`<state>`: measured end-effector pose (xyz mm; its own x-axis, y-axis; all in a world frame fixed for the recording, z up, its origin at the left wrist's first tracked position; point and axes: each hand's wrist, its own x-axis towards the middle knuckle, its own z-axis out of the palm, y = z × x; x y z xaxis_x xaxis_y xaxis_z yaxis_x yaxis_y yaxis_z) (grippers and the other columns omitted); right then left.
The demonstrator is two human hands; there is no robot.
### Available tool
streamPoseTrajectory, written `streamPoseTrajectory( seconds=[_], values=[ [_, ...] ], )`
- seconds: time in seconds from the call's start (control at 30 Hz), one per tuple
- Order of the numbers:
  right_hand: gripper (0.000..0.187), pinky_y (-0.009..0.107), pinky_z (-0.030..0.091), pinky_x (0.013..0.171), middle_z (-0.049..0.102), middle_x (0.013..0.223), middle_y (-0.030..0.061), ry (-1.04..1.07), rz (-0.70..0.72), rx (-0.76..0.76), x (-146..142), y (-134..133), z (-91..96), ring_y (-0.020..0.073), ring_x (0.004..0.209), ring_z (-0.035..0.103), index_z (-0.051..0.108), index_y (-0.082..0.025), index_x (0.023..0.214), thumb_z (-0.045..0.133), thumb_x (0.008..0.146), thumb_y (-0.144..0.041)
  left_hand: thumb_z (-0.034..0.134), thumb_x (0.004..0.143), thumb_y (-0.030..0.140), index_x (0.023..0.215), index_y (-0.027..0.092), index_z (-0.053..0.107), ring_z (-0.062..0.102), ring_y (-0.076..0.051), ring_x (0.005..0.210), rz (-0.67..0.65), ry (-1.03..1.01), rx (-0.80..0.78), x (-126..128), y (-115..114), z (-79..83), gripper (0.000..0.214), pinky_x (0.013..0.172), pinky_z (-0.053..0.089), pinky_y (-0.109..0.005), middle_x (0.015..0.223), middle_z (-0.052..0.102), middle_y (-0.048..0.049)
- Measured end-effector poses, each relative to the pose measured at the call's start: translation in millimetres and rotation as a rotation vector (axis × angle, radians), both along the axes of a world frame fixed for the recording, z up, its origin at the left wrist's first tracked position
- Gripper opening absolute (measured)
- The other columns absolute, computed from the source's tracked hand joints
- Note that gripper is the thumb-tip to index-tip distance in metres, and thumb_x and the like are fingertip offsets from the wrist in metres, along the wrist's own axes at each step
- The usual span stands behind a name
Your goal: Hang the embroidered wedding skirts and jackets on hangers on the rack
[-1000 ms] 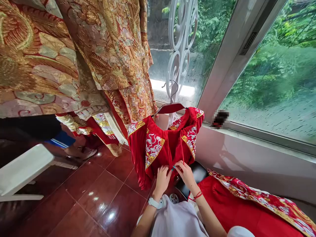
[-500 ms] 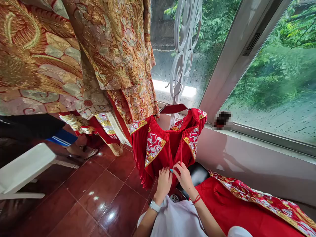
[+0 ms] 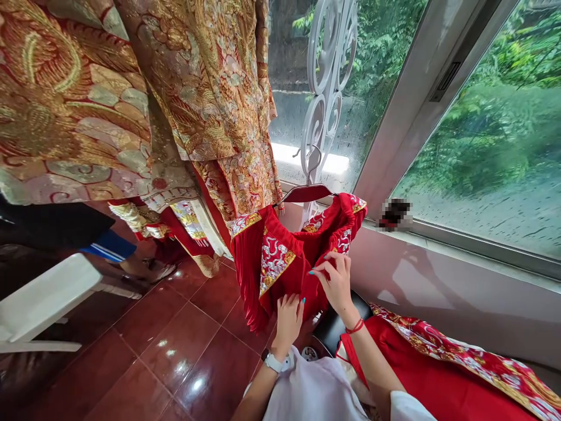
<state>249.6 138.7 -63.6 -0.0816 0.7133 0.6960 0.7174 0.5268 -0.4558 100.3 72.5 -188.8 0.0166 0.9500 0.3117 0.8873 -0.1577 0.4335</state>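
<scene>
A red garment (image 3: 280,263) with silver-and-gold embroidered panels hangs from a hanger (image 3: 309,192) in front of me. My left hand (image 3: 289,323) is at its lower front, fingers curled on the red cloth. Higher and to the right, my right hand (image 3: 336,282) has its thumb and fingers pinched together at the garment's right front edge. What lies between those fingertips is too small to make out clearly, but red cloth runs right there.
Gold embroidered garments (image 3: 210,88) hang at the upper left. A white plastic stool (image 3: 48,298) stands on the tiled floor, near another person's leg (image 3: 135,266). Red embroidered fabric (image 3: 416,356) is spread at my right, below the window (image 3: 482,134).
My right hand has moved up and right, away from the left hand, pulling the garment's right front. My left hand has dropped slightly to the left.
</scene>
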Motion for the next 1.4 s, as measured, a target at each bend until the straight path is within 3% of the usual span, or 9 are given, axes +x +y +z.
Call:
streamPoseTrajectory(
  seconds=[0.13,0.37,0.47,0.67,0.93,1.13,1.2,1.27,1.4],
  values=[
    [0.018,0.04,0.046,0.086,0.056,0.1,0.0069,0.057,0.001,0.041,-9.7,-13.6,-3.7,0.0234,0.098,0.048,0.064,-0.024,0.079,0.059,0.096,-0.027,0.053,0.096,0.034,0.122,0.013,0.061,0.066,-0.031,0.11,0.091,-0.067,0.081,10.0,14.8,21.8,0.035,0.094,0.051,-0.049,0.119,0.07,-0.0157],
    [0.02,0.039,0.041,0.083,0.059,0.089,0.0052,0.129,-0.053,0.072,-17.2,-17.1,-14.5,0.0225,0.089,0.05,0.061,-0.024,0.079,0.054,0.098,-0.023,0.039,0.096,0.013,0.105,0.018,0.067,0.069,-0.027,0.092,0.015,-0.143,0.14,21.0,20.8,53.0,0.03,0.086,0.051,-0.044,0.098,0.075,-0.0103],
    [0.022,0.039,0.037,0.084,0.06,0.089,0.0051,0.102,-0.102,0.074,-15.3,-1.4,0.9,0.023,0.089,0.049,0.061,-0.023,0.078,0.052,0.098,-0.025,0.037,0.095,0.011,0.098,0.02,0.067,0.068,-0.025,0.084,-0.011,-0.162,0.161,17.0,13.3,60.2,0.031,0.079,0.05,-0.039,0.093,0.074,-0.0084],
    [0.023,0.037,0.032,0.082,0.061,0.092,0.0053,0.023,-0.161,0.149,-16.9,28.5,55.1,0.0229,0.09,0.047,0.061,-0.022,0.079,0.054,0.098,-0.032,0.037,0.093,0.01,0.081,0.022,0.062,0.062,-0.022,0.075,-0.007,-0.187,0.234,11.2,13.5,83.8,0.031,0.072,0.047,-0.035,0.079,0.067,-0.005],
    [0.023,0.038,0.03,0.082,0.062,0.093,0.0056,-0.028,-0.174,0.136,-17.9,31.7,54.6,0.0237,0.091,0.047,0.061,-0.022,0.081,0.053,0.099,-0.032,0.039,0.093,0.011,0.084,0.021,0.062,0.062,-0.021,0.071,-0.059,-0.157,0.208,-7.6,18.9,88.4,0.027,0.067,0.048,-0.032,0.077,0.067,-0.0046],
    [0.02,0.038,0.032,0.083,0.062,0.093,0.0054,-0.015,-0.107,0.153,-15.4,34.9,62.1,0.0238,0.092,0.049,0.061,-0.022,0.079,0.055,0.097,-0.03,0.038,0.095,0.013,0.089,0.021,0.062,0.066,-0.021,0.076,-0.094,-0.21,0.162,-2.7,17.3,90.9,0.026,0.068,0.053,-0.032,0.083,0.07,-0.0056],
    [0.02,0.038,0.036,0.082,0.06,0.091,0.0052,0.097,-0.078,0.161,-4.6,36.8,68.5,0.0225,0.09,0.051,0.06,-0.022,0.082,0.054,0.098,-0.031,0.04,0.095,0.017,0.097,0.022,0.063,0.067,-0.021,0.081,-0.149,-0.213,0.205,-11.5,16.8,106.2,0.023,0.072,0.054,-0.033,0.09,0.071,-0.0061],
    [0.016,0.035,0.04,0.078,0.057,0.091,0.0045,0.28,-0.121,0.17,12.7,43.1,77.8,0.0204,0.085,0.052,0.058,-0.022,0.089,0.054,0.097,-0.035,0.043,0.096,0.023,0.099,0.022,0.062,0.066,-0.021,0.084,-0.148,-0.238,0.348,-33.4,23.8,135.7,0.019,0.075,0.054,-0.034,0.092,0.07,-0.0063],
    [0.043,0.033,0.045,0.072,0.057,0.099,0.0046,0.352,-0.264,0.062,43.3,68.2,95.4,0.0189,0.081,0.053,0.052,-0.021,0.116,0.067,0.085,-0.047,0.045,0.095,0.033,0.095,0.021,0.059,0.061,-0.022,0.087,0.148,-0.311,0.673,-102.8,81.3,218.3,0.019,0.081,0.052,-0.039,0.091,0.065,-0.0074]
  ],
)
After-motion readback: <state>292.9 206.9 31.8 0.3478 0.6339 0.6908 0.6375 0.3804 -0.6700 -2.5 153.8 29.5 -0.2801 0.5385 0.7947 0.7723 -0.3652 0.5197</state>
